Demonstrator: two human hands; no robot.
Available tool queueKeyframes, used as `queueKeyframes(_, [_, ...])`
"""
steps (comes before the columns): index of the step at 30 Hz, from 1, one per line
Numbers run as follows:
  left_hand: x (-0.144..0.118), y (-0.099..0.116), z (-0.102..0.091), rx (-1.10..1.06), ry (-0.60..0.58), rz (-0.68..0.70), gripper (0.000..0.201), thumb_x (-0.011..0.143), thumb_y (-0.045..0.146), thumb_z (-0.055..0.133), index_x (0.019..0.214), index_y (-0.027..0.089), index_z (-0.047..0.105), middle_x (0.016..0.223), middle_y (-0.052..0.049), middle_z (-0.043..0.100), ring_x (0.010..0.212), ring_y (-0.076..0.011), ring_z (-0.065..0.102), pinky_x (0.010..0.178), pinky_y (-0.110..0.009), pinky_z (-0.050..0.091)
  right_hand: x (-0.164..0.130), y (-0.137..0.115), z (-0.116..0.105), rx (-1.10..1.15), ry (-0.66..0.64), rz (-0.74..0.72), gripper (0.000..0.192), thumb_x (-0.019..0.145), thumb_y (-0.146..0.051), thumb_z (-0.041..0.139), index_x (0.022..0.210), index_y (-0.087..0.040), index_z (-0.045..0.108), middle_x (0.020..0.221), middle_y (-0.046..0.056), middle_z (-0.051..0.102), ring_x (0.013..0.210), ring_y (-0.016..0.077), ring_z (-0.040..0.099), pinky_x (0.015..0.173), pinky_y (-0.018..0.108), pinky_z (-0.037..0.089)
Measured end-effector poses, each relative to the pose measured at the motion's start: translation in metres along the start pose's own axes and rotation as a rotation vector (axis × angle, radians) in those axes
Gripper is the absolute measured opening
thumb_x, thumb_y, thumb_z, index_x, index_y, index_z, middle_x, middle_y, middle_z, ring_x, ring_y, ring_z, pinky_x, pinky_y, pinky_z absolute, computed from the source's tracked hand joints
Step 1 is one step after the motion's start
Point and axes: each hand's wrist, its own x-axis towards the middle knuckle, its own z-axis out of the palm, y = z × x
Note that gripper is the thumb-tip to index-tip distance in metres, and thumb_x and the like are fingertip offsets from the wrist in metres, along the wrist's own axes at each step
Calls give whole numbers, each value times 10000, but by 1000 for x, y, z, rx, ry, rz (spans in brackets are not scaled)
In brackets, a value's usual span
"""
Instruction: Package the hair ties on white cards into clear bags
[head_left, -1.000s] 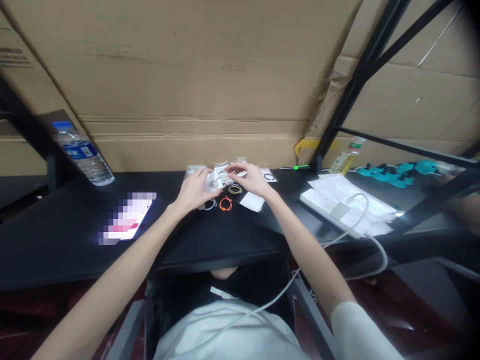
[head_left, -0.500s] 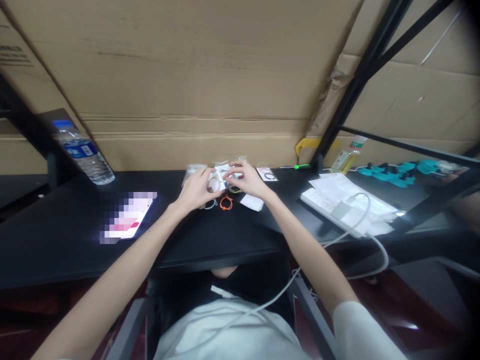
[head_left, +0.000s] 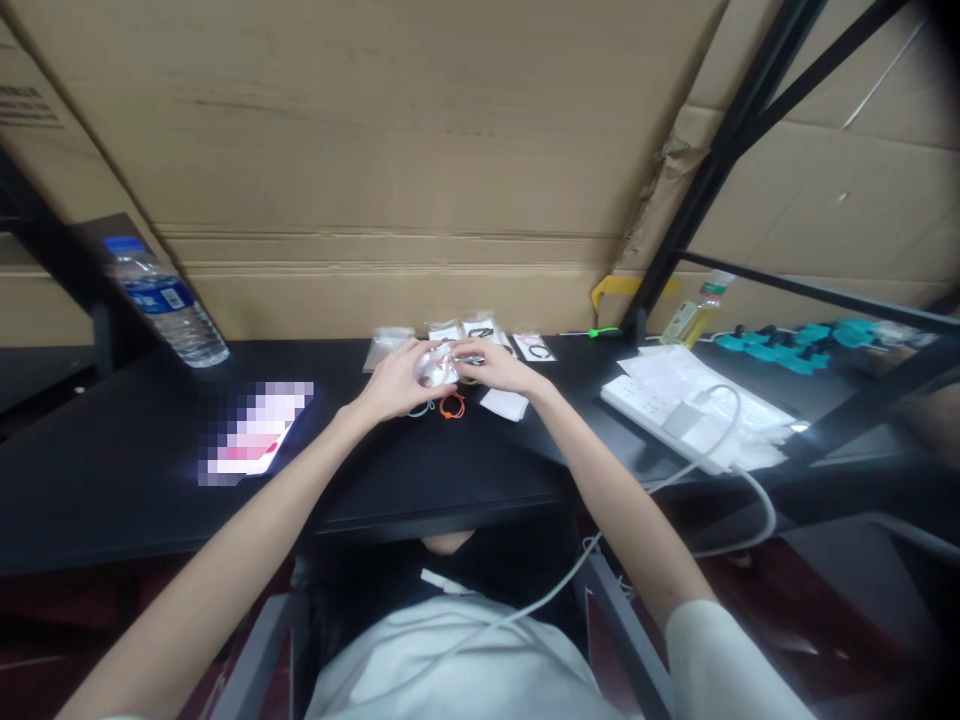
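packet: small clear bag point(head_left: 435, 366), pinched between both hands
left hand point(head_left: 390, 382): curled round its left edge
right hand point(head_left: 499, 368): fingertips closed on its right edge

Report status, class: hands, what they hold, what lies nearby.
Left hand and right hand grip small clear packet. Orange band beneath on black table. More packets behind.
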Motion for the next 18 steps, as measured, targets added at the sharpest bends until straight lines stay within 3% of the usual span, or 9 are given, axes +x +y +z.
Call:
queueKeyframes(4, [-1,1,3,-59,-40,41,839,783,672,777,1447,204,569,1450,-142,638,1313,-360,618,1115,-499,470,-1,0,-5,57,-104,37,175,886,-293,719,1015,-201,795,1081,56,777,1000,212,701,974,362,513])
queueKeyframes(8, [-1,5,4,-92,-82,36,869,760,666,794,1459,209,551,1474,-141,631,1316,-369,624,1093,-494,490,-2,0,-10,24,-129,83,169,827,-288,752,952,-176,777,994,44,775,909,196,689,898,330,508])
queueKeyframes(18, [-2,13,0,-184,-80,2,820,777,610,803,1441,214,527,1436,-134,648,1288,-354,639,1065,-476,495,-1,0,-3,10,84,56,101,837,-211,687,859,-185,782,1026,69,791,983,217,720,953,364,527])
